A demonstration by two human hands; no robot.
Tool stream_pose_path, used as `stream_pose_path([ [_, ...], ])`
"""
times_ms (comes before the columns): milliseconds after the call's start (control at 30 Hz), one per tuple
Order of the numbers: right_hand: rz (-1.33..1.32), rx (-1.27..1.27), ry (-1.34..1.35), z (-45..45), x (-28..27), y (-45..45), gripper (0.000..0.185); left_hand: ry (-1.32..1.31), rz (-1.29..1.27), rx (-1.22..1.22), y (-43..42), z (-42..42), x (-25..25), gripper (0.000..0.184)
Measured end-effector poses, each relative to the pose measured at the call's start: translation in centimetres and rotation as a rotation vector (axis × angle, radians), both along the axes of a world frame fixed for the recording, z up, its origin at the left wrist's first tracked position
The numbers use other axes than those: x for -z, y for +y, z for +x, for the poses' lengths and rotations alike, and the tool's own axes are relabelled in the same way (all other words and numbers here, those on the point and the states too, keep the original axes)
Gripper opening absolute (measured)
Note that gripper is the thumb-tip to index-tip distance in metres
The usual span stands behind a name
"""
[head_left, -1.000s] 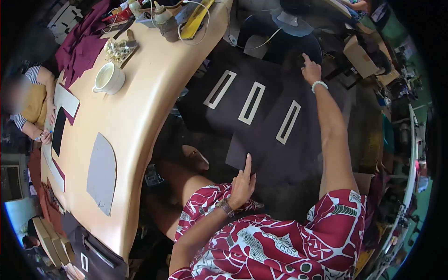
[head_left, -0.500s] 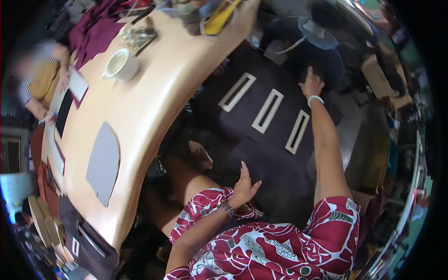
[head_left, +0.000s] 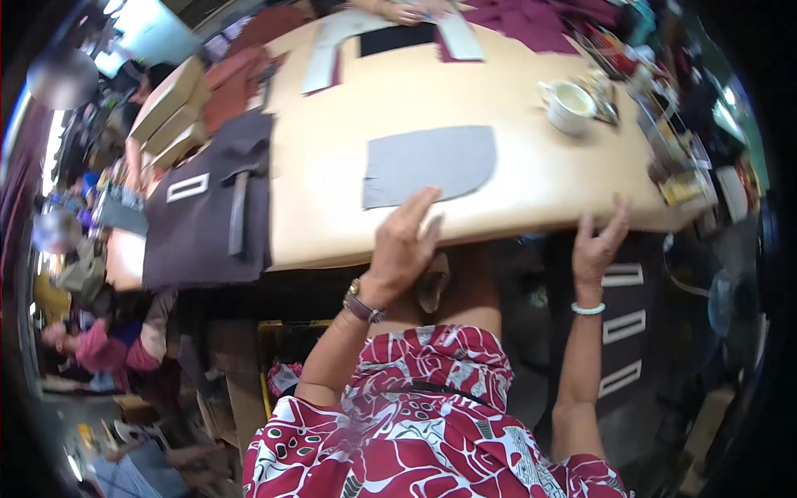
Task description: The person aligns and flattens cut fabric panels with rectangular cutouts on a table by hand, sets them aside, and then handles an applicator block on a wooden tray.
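Observation:
My left hand (head_left: 401,249), with a watch at the wrist, is at the table's front edge, its fingers apart, right by the lower edge of a grey curved fabric piece (head_left: 432,164) lying flat. My right hand (head_left: 599,247), with a pale beaded bracelet, is at the same edge farther right, fingers spread and holding nothing. Beyond and below it hangs dark cloth (head_left: 660,328) with three pale rectangular frames on it. More dark cloth (head_left: 207,224) with one pale frame and a dark strip lies at the table's left end.
A white cup (head_left: 569,108) stands on the table (head_left: 332,183) at the right. At the far edge another person's hand (head_left: 404,13) is beside white curved pieces (head_left: 330,50). Maroon cloth (head_left: 527,23) and a cluttered basket (head_left: 677,149) are at the back right. Other people are at the left.
The view has turned left to face the table. Both hands have moved from the dark cloth with three frames to the table's front edge.

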State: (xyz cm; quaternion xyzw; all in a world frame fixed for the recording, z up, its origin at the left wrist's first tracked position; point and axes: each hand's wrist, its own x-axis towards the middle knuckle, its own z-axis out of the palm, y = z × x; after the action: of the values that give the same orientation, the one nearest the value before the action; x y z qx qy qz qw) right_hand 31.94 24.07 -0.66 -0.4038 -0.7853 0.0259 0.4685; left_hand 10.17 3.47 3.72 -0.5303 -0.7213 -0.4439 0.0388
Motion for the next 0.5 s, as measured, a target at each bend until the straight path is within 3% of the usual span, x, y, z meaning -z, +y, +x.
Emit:
stream_pose_path([
  [67,-0.043,-0.254,0.061,-6.3,-0.9,-2.5,0.069,0.166,0.017,-0.178,-2.5,-3.9,-0.9,0.036],
  [200,-0.095,-0.396,-0.114,-16.3,-1.2,-9.0,0.073,0.278,-0.052,-0.484,-8.6,-11.8,-0.6,0.033],
  [300,-0.084,-0.407,-0.24,-18.7,-0.2,-11.0,0.072,0.401,-0.118,-0.63,-13.4,-16.6,0.4,0.035],
  [400,-0.162,-0.346,-0.281,-18.3,0.7,-10.2,0.071,0.414,-0.233,-0.867,-17.2,-20.1,1.5,0.037],
  [500,-0.087,-0.346,-0.335,-18.6,0.6,-10.5,0.069,0.192,-0.519,-0.95,-18.2,-20.9,1.4,0.043],
])
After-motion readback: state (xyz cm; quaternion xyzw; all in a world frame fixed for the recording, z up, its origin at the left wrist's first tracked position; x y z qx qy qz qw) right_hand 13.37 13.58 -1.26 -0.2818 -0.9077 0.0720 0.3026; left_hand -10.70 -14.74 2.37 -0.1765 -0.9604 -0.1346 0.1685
